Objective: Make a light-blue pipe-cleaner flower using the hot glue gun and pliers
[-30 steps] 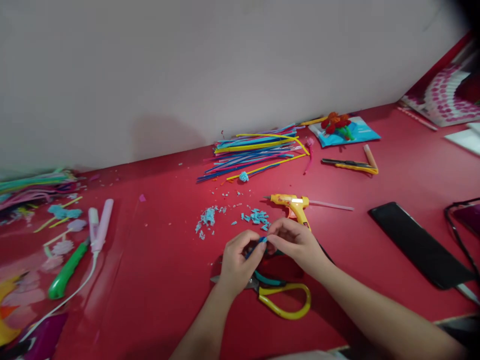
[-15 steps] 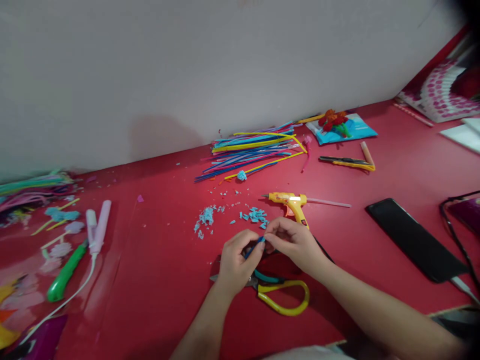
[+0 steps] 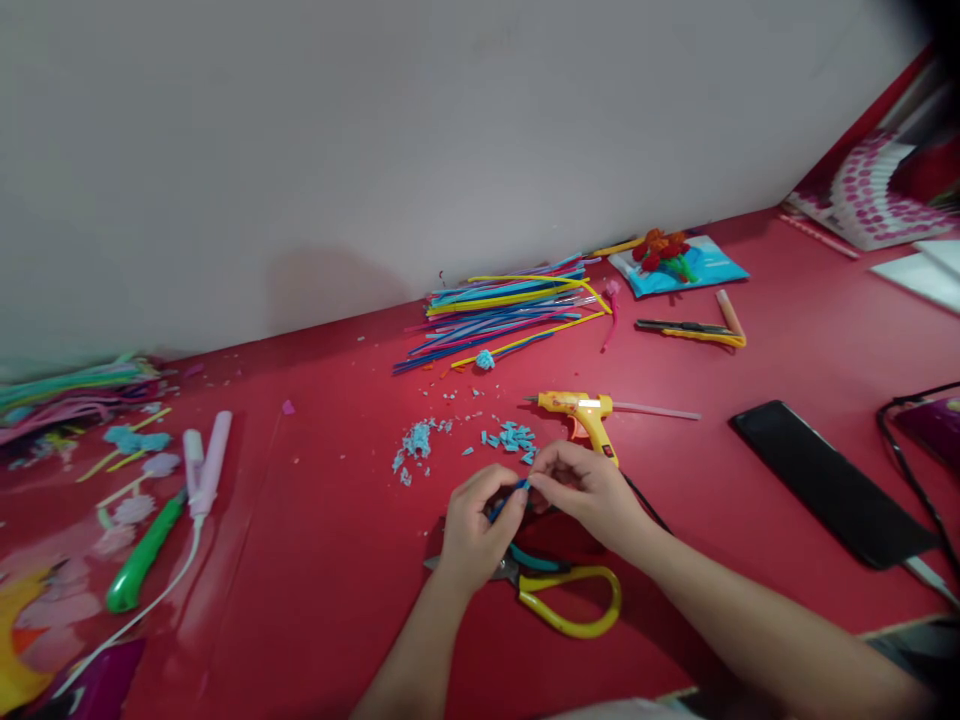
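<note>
Both hands [image 3: 525, 505] pinch blue piece [image 3: 508, 496]; scissors [image 3: 559, 595] beneath.

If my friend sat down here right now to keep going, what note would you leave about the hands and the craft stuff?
Left hand: pinching a small blue fuzzy pipe-cleaner piece between its fingertips.
Right hand: pinching the same piece from the other side, above the red table.
Nearby: yellow-handled scissors lie under the hands; yellow glue gun just beyond; cut light-blue bits in small piles; bundle of coloured pipe cleaners by the wall.
Done: many bits already cut.
Left: the blue piece is in both hands, not yet set down or glued.
</note>
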{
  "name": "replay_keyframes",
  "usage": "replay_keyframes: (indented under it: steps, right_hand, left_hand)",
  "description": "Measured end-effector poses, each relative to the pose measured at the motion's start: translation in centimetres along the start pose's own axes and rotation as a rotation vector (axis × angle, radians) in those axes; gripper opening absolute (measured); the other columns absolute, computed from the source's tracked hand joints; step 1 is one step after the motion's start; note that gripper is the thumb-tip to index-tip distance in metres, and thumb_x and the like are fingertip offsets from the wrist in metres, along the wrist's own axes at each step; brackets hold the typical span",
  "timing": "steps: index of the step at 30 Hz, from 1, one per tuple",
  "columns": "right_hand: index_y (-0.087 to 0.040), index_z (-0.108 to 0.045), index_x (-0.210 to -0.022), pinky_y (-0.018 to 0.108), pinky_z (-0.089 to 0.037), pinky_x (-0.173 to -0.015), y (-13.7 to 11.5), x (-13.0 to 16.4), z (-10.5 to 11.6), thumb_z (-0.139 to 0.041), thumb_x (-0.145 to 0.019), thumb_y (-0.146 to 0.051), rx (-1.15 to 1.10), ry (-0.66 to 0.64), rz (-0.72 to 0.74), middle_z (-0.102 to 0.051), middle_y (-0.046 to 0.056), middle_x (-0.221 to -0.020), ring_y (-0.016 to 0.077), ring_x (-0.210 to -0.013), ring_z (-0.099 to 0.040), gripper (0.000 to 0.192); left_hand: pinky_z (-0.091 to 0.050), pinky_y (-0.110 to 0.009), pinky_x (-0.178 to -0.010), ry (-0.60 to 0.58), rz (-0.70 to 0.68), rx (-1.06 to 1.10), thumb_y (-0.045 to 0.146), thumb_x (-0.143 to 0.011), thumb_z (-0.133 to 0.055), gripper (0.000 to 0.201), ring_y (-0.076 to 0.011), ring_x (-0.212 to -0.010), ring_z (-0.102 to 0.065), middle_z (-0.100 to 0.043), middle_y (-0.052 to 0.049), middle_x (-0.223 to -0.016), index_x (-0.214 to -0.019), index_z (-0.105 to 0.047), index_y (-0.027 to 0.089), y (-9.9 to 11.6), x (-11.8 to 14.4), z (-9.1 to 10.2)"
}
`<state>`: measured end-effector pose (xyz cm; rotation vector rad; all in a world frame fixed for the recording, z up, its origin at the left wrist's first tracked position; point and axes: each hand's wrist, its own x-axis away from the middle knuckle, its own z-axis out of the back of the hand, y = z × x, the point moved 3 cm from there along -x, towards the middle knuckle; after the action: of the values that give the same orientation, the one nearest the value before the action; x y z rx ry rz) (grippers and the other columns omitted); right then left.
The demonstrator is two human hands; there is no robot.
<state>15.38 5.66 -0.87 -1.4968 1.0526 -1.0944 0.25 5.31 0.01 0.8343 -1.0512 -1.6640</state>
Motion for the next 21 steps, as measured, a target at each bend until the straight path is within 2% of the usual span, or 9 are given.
replay_keyframes:
  steps: [8, 21]
  right_hand:
    - [-0.021, -0.056, -0.079, 0.027, -0.054, -0.063, -0.21, -0.13, -0.21, -0.065, -0.078, -0.039, -0.089, -0.017, -0.008, -0.058, -0.003, -0.066, 0.0122, -0.06, -0.062, 0.02]
    - [-0.02, -0.055, -0.075, 0.024, -0.051, -0.061, 0.17, -0.11, -0.25, -0.062, -0.08, -0.031, -0.079, -0.021, -0.005, -0.056, -0.004, -0.064, 0.0102, -0.058, -0.06, 0.014]
  left_hand:
    - [-0.04, -0.023, -0.059, 0.007, 0.014, 0.041, 0.027, -0.088, -0.05, 0.018, -0.013, -0.062, -0.049, -0.055, 0.0, -0.068, -0.075, -0.058, 0.018, -0.13, -0.01, 0.1]
    - [-0.039, -0.023, -0.061, -0.005, 0.011, 0.048, 0.026, -0.088, -0.05, 0.016, -0.0132, -0.064, -0.048, -0.053, 0.0, -0.069, -0.075, -0.056, 0.018, -0.27, -0.07, -0.05]
